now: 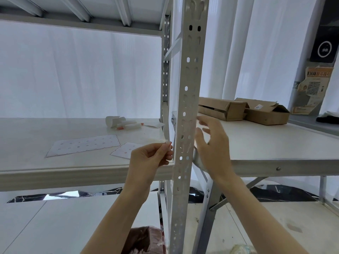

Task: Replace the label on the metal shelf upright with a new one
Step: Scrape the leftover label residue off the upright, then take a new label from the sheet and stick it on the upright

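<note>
Two hands are seen at the metal shelf upright [186, 114], one on each side of it. A small, thin label [166, 143] with a red edge is pinched in the grip of the left hand [149, 158], just left of the upright at shelf-board height. The right hand [212, 142] is blurred, its fingers spread wide and nothing held, close against the upright's right face. No label can be made out on the upright itself, so removal is judged done or nearly so; whether the pinched piece is old or new cannot be told. The upright's long axis runs vertically, while the label points up toward it. Sticker sheets [83, 144] lie further left on the shelf board [27, 142].
</note>
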